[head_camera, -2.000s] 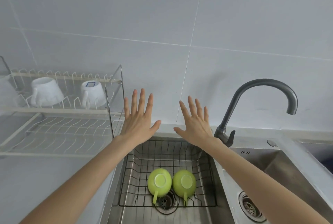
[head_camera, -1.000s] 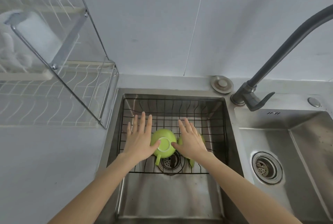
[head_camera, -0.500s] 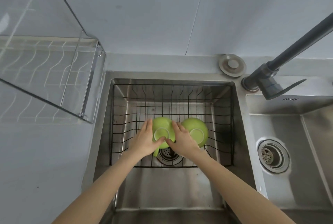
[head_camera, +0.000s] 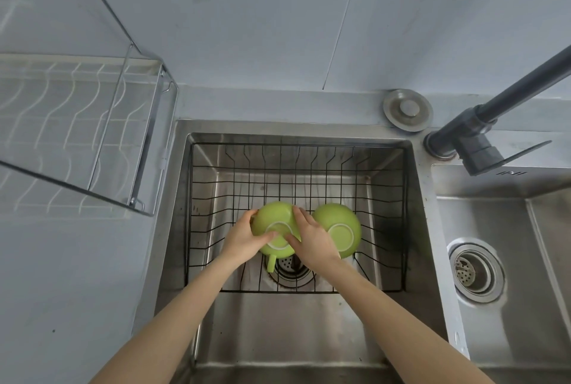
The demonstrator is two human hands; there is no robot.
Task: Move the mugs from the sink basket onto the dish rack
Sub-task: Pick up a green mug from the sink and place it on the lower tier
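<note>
Two green mugs sit upside down in the black wire sink basket [head_camera: 383, 148]. The left green mug [head_camera: 274, 216] has its handle pointing toward me. My left hand [head_camera: 244, 237] clasps its left side and my right hand [head_camera: 312, 238] clasps its right side, thumbs on its base ring. The right green mug [head_camera: 343, 229] stands beside it, just right of my right hand and partly hidden by it. The white wire dish rack [head_camera: 77, 124] with a chrome frame stands on the counter at the left.
A dark faucet [head_camera: 472, 133] rises at the right behind the sink divider, and a round metal cap [head_camera: 407, 109] sits on the sink ledge. A second basin with a drain [head_camera: 472, 269] lies on the right. The tiled wall is close behind.
Both hands came down from in front of the wall into the basket and closed around the left green mug. My view tilted down, so the rack's upper shelf left the frame.
</note>
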